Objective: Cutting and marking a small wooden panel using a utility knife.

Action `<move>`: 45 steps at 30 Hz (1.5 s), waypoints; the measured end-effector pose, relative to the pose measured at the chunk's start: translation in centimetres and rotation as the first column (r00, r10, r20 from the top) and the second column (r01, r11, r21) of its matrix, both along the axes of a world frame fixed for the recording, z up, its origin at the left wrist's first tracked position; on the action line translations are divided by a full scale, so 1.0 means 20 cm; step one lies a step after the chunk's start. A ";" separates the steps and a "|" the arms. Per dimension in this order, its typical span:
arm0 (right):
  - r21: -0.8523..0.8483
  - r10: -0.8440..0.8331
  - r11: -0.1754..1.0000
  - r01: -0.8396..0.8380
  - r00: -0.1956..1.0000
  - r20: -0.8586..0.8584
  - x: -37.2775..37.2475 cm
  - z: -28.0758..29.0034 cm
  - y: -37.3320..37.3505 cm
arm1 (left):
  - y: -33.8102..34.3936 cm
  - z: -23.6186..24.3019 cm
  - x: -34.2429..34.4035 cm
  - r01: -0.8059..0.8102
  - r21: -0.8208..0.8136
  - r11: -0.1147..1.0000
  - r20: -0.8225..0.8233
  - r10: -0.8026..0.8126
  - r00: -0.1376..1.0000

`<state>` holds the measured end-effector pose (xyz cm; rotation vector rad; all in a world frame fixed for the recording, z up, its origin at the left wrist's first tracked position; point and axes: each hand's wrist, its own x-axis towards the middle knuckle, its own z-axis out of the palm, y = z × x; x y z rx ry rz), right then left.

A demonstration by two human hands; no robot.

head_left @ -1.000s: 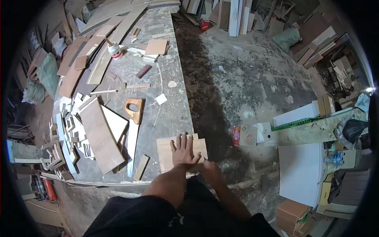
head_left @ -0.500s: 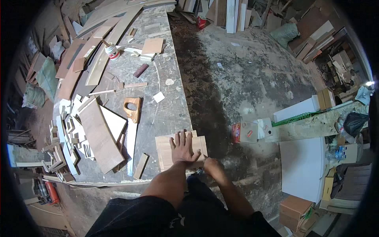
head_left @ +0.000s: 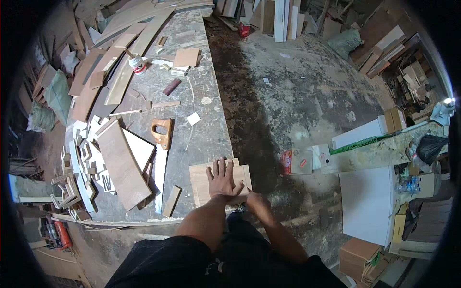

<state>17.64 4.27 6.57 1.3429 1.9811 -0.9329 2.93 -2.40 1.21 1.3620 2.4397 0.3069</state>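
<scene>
My left hand [head_left: 222,181] lies flat with spread fingers on a light wooden board [head_left: 200,186] at the near right corner of the workbench. Close by that board's right edge, my right hand [head_left: 258,203] is closed. What its fingers grip, if anything, is hidden from view. A handsaw [head_left: 162,134] with a wooden handle rests to the left of the board, its blade toward me. Between saw and board there is a short wooden strip [head_left: 171,201].
Left on the workbench [head_left: 211,129] are a wide plank [head_left: 124,165], white offcuts and many small wood pieces. Farther back stand a white glue tub [head_left: 137,65] and a dark red block [head_left: 172,87]. A white panel [head_left: 366,204] and a jug [head_left: 301,161] are on the right.
My right hand has shifted very slightly left and up along the board's edge. The left hand stays pressed on the board.
</scene>
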 end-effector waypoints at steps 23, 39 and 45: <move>-0.048 -0.017 0.999 0.019 0.999 0.037 0.01 -0.07 0.00 | 0.01 -0.01 0.05 0.023 0.027 0.999 -0.022 -0.022 1.000; 0.094 0.083 0.992 -0.083 0.997 0.002 0.11 -0.22 -0.02 | 0.00 -0.03 0.02 -0.009 0.055 0.998 -0.027 0.011 1.000; 0.107 0.071 0.992 -0.063 0.995 -0.076 0.11 -0.24 0.01 | 0.00 -0.03 0.05 0.006 0.040 0.999 -0.010 -0.006 1.000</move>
